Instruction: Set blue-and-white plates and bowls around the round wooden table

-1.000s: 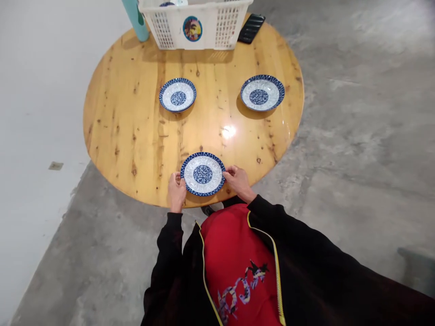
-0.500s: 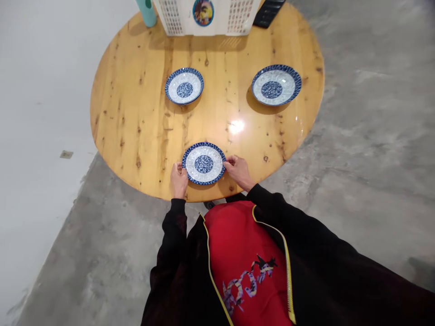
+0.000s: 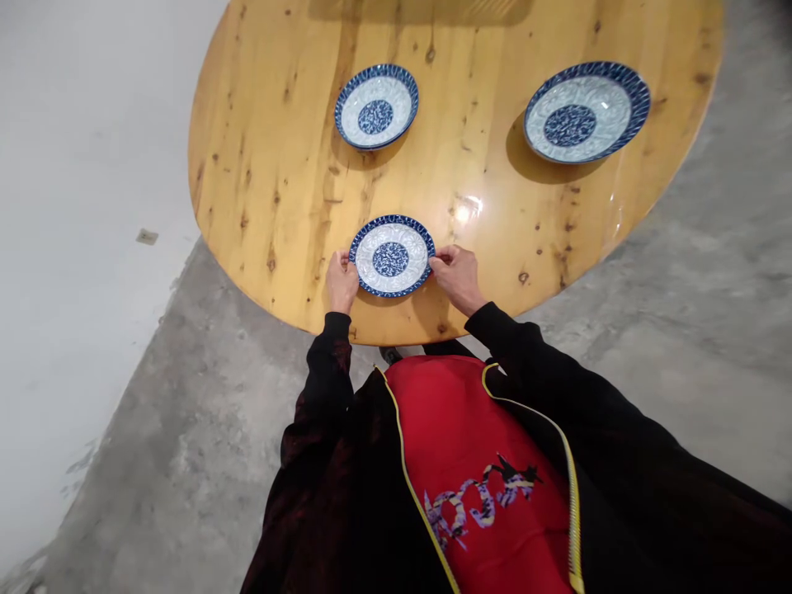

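Note:
A blue-and-white plate with a dark blue patterned rim and a round blue centre is near the front edge of the wooden table. At its left rim, my left hand is closed, thumb on top and fingers curled under the edge. My right hand pinches the opposite rim between thumb and fingers. Whether the plate's base touches the tabletop I cannot tell. Farther back stand a smaller blue-and-white bowl on the left and a larger, deeper one on the right, both apart from my hands.
The oval wooden table has a glossy, knotted top with a curved front edge close to my body. A white wall rises at the left. Grey concrete floor surrounds the table.
My view has tilted down and come closer, so the white basket, turquoise container and black object at the back have left the picture. Both hands still grip the plate's rim.

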A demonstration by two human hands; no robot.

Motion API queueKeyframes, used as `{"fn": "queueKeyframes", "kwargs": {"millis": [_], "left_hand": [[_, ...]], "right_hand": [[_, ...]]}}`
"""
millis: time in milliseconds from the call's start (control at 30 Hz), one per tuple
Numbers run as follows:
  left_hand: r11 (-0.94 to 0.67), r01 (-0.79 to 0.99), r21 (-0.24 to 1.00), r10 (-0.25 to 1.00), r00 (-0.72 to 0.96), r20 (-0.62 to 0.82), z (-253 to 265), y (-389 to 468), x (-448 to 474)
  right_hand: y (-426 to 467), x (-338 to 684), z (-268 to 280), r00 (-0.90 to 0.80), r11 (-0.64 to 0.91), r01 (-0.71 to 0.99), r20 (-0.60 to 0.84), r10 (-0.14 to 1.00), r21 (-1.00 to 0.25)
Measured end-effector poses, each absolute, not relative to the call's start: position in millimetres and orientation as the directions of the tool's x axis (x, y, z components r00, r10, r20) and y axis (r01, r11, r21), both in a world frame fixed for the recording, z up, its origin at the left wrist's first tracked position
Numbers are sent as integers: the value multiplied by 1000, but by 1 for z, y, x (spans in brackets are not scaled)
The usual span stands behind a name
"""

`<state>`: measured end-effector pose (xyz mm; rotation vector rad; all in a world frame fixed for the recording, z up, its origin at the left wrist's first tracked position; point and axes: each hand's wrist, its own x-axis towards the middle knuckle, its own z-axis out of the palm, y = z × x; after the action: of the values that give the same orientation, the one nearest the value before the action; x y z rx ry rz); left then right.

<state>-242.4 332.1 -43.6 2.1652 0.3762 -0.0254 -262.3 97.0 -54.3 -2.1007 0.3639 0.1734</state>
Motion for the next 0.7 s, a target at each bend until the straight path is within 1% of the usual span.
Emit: {"fn": "queueKeyframes", "kwargs": {"millis": [67, 167, 333, 433, 533, 600, 700], "left_hand": [[-550, 273, 789, 249, 956, -157, -42, 334, -241], [-540, 252, 803, 229, 962, -148, -43, 336, -242], [-448, 206, 870, 172, 975, -143, -43, 339, -254], [-391, 211, 896, 195, 970, -143, -43, 342, -263], [-325, 278, 904, 237, 949, -207, -46, 346, -268], [-283, 323, 903, 267, 931, -249, -48, 349, -273], [-235, 354, 905, 293, 914, -281, -50, 354, -285]], "right_hand": [[98, -262, -54, 932, -440, -360, -293, -214, -823], [100, -263, -54, 919, -380, -389, -328, -217, -839], [103, -265, -52, 924, -362, -368, -295, -242, -856], [108, -267, -47, 933, -346, -344, -275, -234, -873], [113, -271, -44, 925, -209, -363, -323, -200, -908], [113, -276, -44, 916, -116, -377, -351, -196, -919], [109, -287, -44, 903, -61, -393, -372, -215, -918]]}}
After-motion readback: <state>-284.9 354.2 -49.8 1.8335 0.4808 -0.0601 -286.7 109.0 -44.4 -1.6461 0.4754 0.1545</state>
